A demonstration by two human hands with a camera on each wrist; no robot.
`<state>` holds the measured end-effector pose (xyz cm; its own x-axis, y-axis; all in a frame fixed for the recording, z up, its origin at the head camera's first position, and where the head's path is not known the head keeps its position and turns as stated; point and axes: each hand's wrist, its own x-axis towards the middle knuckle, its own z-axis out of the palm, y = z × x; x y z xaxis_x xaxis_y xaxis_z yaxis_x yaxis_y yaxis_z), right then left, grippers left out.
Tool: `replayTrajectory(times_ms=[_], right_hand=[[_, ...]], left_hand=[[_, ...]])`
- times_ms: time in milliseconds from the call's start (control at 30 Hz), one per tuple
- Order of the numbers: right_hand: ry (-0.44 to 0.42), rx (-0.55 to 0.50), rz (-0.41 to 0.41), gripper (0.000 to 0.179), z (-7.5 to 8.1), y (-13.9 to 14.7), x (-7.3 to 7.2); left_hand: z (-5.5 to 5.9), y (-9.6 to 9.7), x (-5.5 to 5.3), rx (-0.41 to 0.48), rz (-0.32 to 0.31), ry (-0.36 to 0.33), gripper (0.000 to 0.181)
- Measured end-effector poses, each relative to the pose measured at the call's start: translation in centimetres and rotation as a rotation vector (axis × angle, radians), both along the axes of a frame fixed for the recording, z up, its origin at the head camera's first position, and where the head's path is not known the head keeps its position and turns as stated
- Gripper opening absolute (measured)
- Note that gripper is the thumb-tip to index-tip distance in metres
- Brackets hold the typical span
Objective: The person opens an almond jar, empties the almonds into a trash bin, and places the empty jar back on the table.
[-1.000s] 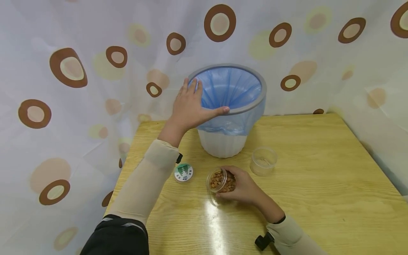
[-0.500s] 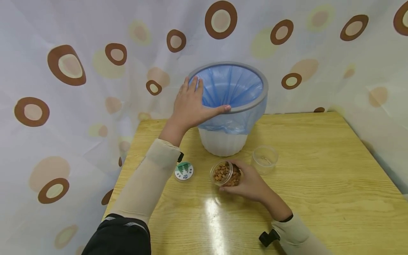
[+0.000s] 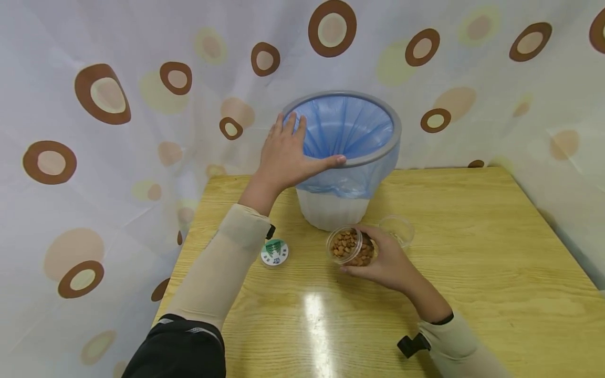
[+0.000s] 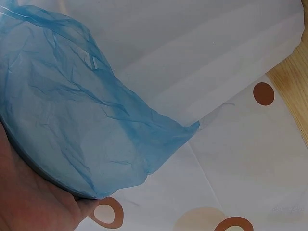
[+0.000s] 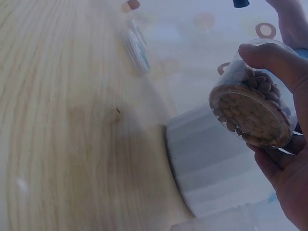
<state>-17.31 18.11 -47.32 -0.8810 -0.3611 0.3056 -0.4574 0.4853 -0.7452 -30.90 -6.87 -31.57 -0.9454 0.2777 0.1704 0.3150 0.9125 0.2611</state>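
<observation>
My left hand (image 3: 285,160) lies with spread, straight fingers on the left rim of a white trash bin (image 3: 333,209). Its thumb stretches along the front of the grey rim. A blue bag (image 3: 350,126) lines the bin and folds over its outside. In the left wrist view, part of the palm (image 4: 29,187) shows against the rim. My right hand (image 3: 389,262) grips a clear plastic jar (image 3: 352,247) of brown almond-like pieces, raised off the table in front of the bin. The jar is tilted, its uncovered mouth facing left and up. The right wrist view shows the jar's bottom (image 5: 250,115).
A round lid (image 3: 274,252) with a green and white label lies left of the jar on the wooden table (image 3: 472,252). Behind my right hand stands a second clear container (image 3: 399,228), partly covered by it. Patterned cloth (image 3: 142,157) hangs behind and at the sides.
My right hand has lifted the jar and carried it right and toward the bin, now partly covering the second container. My left hand stays on the rim.
</observation>
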Motion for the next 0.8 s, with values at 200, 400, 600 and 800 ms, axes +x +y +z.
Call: replayTrajectory(times_ms=[200,400,600,800], right_hand=[[0.033,0.016,-0.017,0.089,1.2,1.0,-0.1],[0.076,0.043,-0.043,0.087,2.8,2.0,-0.5],[0.124,0.058,-0.102,0.090,4.7,3.5,-0.9],[0.131,0.022,-0.139,0.092,6.1,5.0,-1.5]], left_hand=[[0.0,0.1,0.0,0.010,-0.001,-0.009,0.134],[0.1,0.0,0.1,0.008,0.001,-0.014,0.133],[0.3,0.0,0.1,0.005,0.001,-0.021,0.133],[0.3,-0.1,0.0,0.004,0.004,-0.026,0.132]])
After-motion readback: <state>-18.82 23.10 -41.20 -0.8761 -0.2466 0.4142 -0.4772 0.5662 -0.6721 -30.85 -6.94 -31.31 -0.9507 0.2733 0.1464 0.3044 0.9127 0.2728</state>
